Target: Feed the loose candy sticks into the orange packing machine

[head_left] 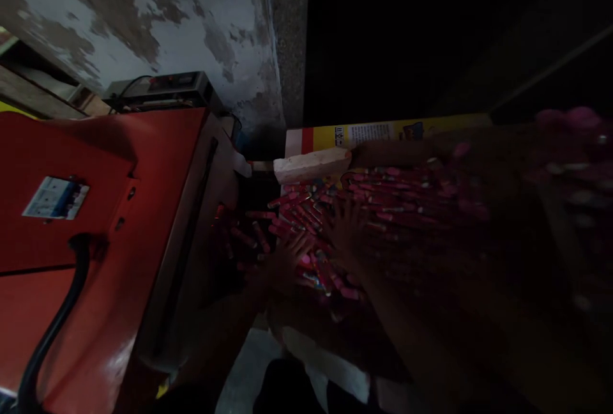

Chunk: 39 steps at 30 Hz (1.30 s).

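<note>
Many pink-red tubes with pale ends (397, 193) lie in a loose layer on a dark work surface. My left hand (287, 259) rests at the near left part of the layer, fingers spread and touching the tubes. To its right, my right hand (345, 230) lies over the middle of the layer with its fingers apart. Neither hand grips a tube that I can make out. Dim light hides what is under both palms. Several more tubes (244, 237) lie scattered left of my left hand, beside the red machine.
A large red machine (158, 165) with a black hose (62, 312) fills the left. Behind the tubes are a pale wooden block (311, 165) and a yellow printed sheet (378, 131). More pink items (579, 171) sit at the far right. A patchy wall (191, 18) stands behind.
</note>
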Motion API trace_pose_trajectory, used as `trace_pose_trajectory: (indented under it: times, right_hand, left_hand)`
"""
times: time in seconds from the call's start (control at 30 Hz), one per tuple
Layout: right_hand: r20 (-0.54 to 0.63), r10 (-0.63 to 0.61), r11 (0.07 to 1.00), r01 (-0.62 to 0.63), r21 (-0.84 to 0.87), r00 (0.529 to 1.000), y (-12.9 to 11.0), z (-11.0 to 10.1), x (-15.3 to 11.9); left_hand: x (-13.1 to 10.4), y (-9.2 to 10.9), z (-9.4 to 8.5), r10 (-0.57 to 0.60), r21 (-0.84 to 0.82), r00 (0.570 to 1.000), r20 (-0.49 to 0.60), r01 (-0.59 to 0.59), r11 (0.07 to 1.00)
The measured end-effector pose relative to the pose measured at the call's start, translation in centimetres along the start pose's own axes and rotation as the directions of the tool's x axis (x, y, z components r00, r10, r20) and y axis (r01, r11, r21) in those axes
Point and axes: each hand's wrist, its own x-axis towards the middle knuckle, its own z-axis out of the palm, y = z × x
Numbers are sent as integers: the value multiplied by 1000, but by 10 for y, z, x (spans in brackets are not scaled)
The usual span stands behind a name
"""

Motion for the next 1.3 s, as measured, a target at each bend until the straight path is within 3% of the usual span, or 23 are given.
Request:
trace_pose_trajectory:
  times: [0.13, 0.23, 0.33, 0.4, 0.5, 0.6, 0.7, 0.8, 0.87, 0.93, 1.03, 1.17, 1.3]
  right_hand:
    - [69, -119, 992, 116, 40, 991, -37, 2, 7]
    - [44, -165, 985, 162, 65, 985, -39, -8, 7]
    - [-94, 12, 999, -8, 34, 995, -1, -19, 18]
    - [-162, 160, 987, -162, 2, 974, 34, -23, 27]
    - [-120, 200, 978, -206, -44, 972, 62, -22, 32]
    - [-36, 116, 992, -118, -53, 993, 48, -17, 23]
    - [-4, 61, 998, -61, -20, 998, 6, -14, 12]
    - [62, 56, 997, -59, 45, 996, -33, -17, 4]
    - [138, 32, 991, -50, 126, 990, -45, -24, -2]
    - [188, -46, 974, 2, 228, 981, -41, -34, -11]
    - [125, -114, 952, 73, 297, 986, -14, -52, -28]
    - [60, -59, 978, 46, 205, 996, 9, -58, -40]
    - [73, -61, 985, 48, 167, 995, -15, -39, -38]
  left_hand:
    - [-7, -21, -1, -154, 35, 988, -29, 155, 987]
    - [7, -26, -6, -192, -4, 975, -115, 193, 981]
    - [40, -25, -11, -378, -62, 910, -169, 373, 926]
    - [57, -26, -12, -502, -90, 850, -161, 493, 865]
    - [59, -32, -12, -575, -95, 806, -141, 567, 818]
    - [41, -36, -12, -608, -71, 784, -127, 604, 794]
    - [26, -34, -14, -637, -63, 753, -169, 636, 769]
    - [35, -30, -17, -614, -84, 766, -192, 610, 788]
    - [55, -31, -20, -587, -112, 785, -197, 577, 809]
    - [77, -36, -24, -538, -142, 818, -202, 519, 843]
    - [96, -45, -27, -438, -157, 883, -171, 414, 896]
    - [77, -53, -24, -433, -128, 894, -114, 419, 899]
    - [43, -50, -21, -493, -117, 867, -66, 484, 867]
